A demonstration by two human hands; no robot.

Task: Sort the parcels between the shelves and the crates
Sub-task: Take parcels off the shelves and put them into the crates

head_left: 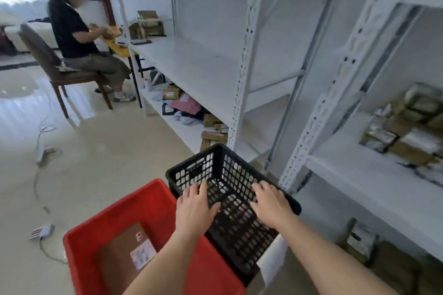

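From the head camera I look down at a pale glossy floor (100, 165) with white metal shelving (242, 60) running along the right side of the room. Two crates sit at my feet: a black lattice crate (230, 165) close to the foot of a shelf upright, and a red crate (134, 211) touching its left wall. Both of my arms reach forward over the black crate. My left hand (195, 208) hangs over the crate's left rim with fingers straight and spread, gripping nothing. My right hand (271, 203) lies over the right rim, fingers also extended and slightly apart; I cannot tell whether either palm actually touches the plastic. I see no parcel through the black crate's lattice. In the red crate, a flat brown parcel (124, 251) with a white label lies against the bottom, near the crate's near right corner. More parcels lie on the lowest shelf to the left, a pink mailer (185, 103) among brown boxes near its front edge. On the right unit, a heap of taped brown boxes (405, 127) fills the far end of the middle shelf. Further back on the left, a person in a dark top (69, 29) sits on a wooden chair (48, 60), handling something yellow at a small table. A white power strip (43, 231) and cable lie on the floor at left.
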